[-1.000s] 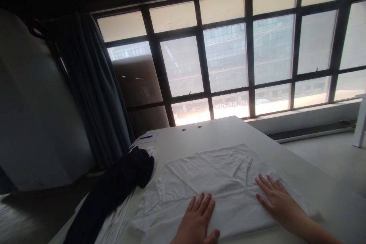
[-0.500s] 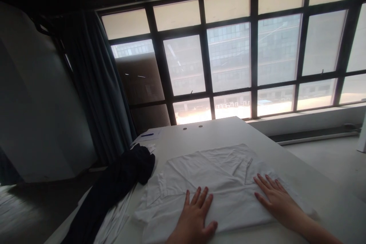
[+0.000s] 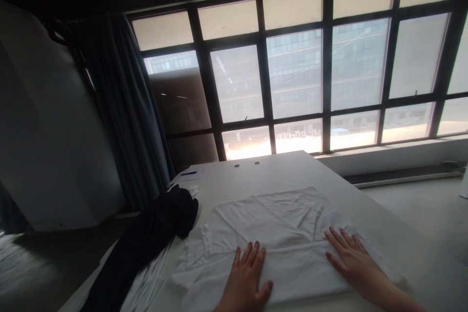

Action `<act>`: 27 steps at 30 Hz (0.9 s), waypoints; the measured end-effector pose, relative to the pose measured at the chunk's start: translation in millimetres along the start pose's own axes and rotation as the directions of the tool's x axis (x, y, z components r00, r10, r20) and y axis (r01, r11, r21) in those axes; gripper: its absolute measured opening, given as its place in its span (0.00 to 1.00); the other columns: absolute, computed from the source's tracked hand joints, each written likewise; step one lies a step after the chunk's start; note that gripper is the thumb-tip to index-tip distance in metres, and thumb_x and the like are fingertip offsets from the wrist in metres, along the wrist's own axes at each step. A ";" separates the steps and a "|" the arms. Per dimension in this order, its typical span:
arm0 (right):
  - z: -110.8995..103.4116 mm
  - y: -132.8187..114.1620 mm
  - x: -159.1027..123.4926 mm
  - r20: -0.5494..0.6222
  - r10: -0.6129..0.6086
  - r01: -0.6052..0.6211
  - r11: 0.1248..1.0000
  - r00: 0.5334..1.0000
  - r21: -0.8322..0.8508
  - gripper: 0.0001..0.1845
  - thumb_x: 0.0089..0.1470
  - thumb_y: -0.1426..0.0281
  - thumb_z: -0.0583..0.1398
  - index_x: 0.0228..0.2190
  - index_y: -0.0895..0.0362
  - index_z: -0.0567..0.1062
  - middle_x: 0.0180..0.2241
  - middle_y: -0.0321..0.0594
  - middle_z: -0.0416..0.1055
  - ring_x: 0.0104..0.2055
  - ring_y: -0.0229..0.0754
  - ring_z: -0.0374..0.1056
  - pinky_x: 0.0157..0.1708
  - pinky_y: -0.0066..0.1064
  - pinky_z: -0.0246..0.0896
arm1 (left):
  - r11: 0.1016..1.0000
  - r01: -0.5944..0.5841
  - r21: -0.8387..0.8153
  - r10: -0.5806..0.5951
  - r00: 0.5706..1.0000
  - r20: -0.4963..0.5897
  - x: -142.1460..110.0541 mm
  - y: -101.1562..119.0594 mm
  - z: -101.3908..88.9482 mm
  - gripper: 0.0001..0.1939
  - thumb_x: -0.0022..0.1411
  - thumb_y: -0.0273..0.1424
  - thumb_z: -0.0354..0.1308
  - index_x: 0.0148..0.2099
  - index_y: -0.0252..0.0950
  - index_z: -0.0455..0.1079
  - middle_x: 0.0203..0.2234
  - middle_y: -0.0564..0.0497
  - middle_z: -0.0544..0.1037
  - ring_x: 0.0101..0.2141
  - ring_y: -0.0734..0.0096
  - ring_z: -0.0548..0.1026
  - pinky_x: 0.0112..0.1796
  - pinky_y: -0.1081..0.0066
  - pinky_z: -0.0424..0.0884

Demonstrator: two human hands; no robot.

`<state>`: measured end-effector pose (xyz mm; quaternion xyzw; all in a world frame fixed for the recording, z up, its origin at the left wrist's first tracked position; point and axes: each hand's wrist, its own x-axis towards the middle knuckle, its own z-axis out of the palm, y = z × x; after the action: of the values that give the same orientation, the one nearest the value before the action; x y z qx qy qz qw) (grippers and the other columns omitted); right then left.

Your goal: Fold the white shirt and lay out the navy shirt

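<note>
A white garment lies spread and partly folded on a white table. My left hand rests flat on its near edge, fingers stretched out and close together. My right hand lies flat on the garment's right side with the fingers spread. Neither hand holds anything.
A dark garment is heaped at the table's left edge and hangs down over it, with more white cloth under it. A sheet of paper with a blue pen lies at the far left corner. Large windows and a curtain stand behind.
My left hand has slid a little to the left along the garment's near edge. My right hand has stayed almost where it was. The view has shifted slightly.
</note>
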<state>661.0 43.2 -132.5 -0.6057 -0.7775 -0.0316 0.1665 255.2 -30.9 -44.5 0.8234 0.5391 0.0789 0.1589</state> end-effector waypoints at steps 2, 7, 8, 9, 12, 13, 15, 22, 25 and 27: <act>-0.4 -0.6 -0.4 -0.016 -0.004 0.004 1.000 1.000 0.002 0.35 0.62 0.46 0.50 0.64 0.46 0.64 0.67 0.41 0.57 0.70 0.58 0.50 0.66 0.59 0.45 | 0.996 0.088 0.021 -0.087 0.995 -0.048 -0.9 -2.5 0.8 0.40 0.66 0.57 0.47 0.74 0.51 0.44 0.72 0.54 0.42 0.71 0.51 0.38 0.66 0.43 0.29; -14.4 -7.1 -2.8 0.042 0.021 -0.022 1.000 0.999 0.013 0.35 0.61 0.46 0.50 0.64 0.47 0.66 0.67 0.42 0.57 0.70 0.59 0.51 0.66 0.59 0.45 | 0.972 0.226 0.071 -0.226 0.974 -0.004 -7.9 -1.1 -14.7 0.40 0.63 0.52 0.52 0.73 0.49 0.50 0.72 0.51 0.44 0.71 0.48 0.40 0.65 0.40 0.31; -20.4 -9.0 -4.1 0.065 0.022 -0.024 1.000 0.998 0.021 0.35 0.61 0.46 0.50 0.63 0.47 0.66 0.67 0.42 0.58 0.69 0.59 0.52 0.66 0.59 0.45 | 0.973 0.220 0.070 -0.222 0.975 0.022 -9.9 0.4 -19.3 0.41 0.62 0.52 0.53 0.73 0.48 0.50 0.72 0.51 0.44 0.71 0.48 0.40 0.66 0.40 0.32; -27.9 -11.2 -5.8 0.087 0.023 -0.025 0.999 0.996 0.028 0.35 0.60 0.45 0.51 0.63 0.46 0.67 0.67 0.42 0.59 0.69 0.60 0.53 0.65 0.60 0.46 | 0.975 0.212 0.069 -0.215 0.976 0.043 -12.2 2.1 -23.9 0.41 0.62 0.53 0.53 0.73 0.49 0.50 0.72 0.51 0.45 0.70 0.47 0.41 0.66 0.40 0.33; -59.3 -20.6 -12.6 0.159 0.018 -0.024 0.999 0.987 0.034 0.32 0.57 0.46 0.55 0.59 0.43 0.71 0.63 0.44 0.65 0.65 0.64 0.60 0.61 0.61 0.52 | 0.976 0.204 0.079 -0.211 0.972 0.101 -21.3 9.7 -36.8 0.43 0.58 0.52 0.58 0.72 0.50 0.53 0.71 0.50 0.49 0.69 0.44 0.47 0.65 0.40 0.41; -71.9 -24.5 -14.8 0.186 0.007 -0.013 0.999 0.983 0.030 0.30 0.56 0.47 0.56 0.56 0.43 0.75 0.60 0.45 0.69 0.62 0.65 0.64 0.59 0.60 0.54 | 0.976 0.200 0.086 -0.209 0.971 0.113 -25.3 12.9 -41.2 0.43 0.56 0.51 0.61 0.71 0.50 0.55 0.71 0.49 0.52 0.69 0.43 0.51 0.65 0.41 0.45; -97.3 -31.8 -17.6 0.256 -0.018 0.011 1.000 0.966 0.029 0.23 0.55 0.49 0.57 0.44 0.45 0.81 0.50 0.47 0.78 0.51 0.64 0.72 0.53 0.57 0.60 | 0.982 0.170 0.083 -0.181 0.972 0.146 -34.1 18.3 -51.1 0.41 0.53 0.49 0.64 0.68 0.50 0.62 0.67 0.47 0.62 0.65 0.42 0.60 0.62 0.46 0.56; -134.6 -20.0 10.0 0.496 -0.089 -0.023 0.977 0.864 0.214 0.19 0.54 0.52 0.59 0.35 0.52 0.81 0.35 0.45 0.80 0.36 0.51 0.74 0.33 0.35 0.61 | 0.962 0.194 -0.190 -0.157 0.969 0.193 -36.9 -18.9 -92.9 0.25 0.63 0.50 0.56 0.58 0.46 0.73 0.37 0.52 0.84 0.38 0.58 0.80 0.42 0.67 0.72; -125.7 -6.3 39.4 0.444 -0.140 0.022 0.965 0.885 0.260 0.17 0.56 0.56 0.58 0.37 0.54 0.79 0.33 0.43 0.79 0.33 0.46 0.72 0.31 0.32 0.59 | 0.945 0.266 -0.193 -0.280 0.959 -0.049 -16.0 -59.0 -106.6 0.21 0.62 0.44 0.58 0.53 0.39 0.75 0.40 0.48 0.82 0.42 0.59 0.79 0.45 0.68 0.70; -116.9 -0.2 60.4 0.352 -0.141 0.048 0.964 0.925 0.261 0.14 0.56 0.61 0.57 0.37 0.56 0.78 0.31 0.43 0.78 0.33 0.45 0.72 0.33 0.32 0.61 | 0.925 0.320 -0.203 -0.346 0.931 -0.111 -1.8 -82.7 -111.7 0.22 0.62 0.42 0.58 0.54 0.36 0.73 0.47 0.44 0.80 0.43 0.58 0.78 0.43 0.68 0.71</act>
<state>673.9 70.1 -4.4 -0.5368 -0.8211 0.1715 0.0908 149.5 17.6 31.6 0.6936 0.6720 0.1594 0.2048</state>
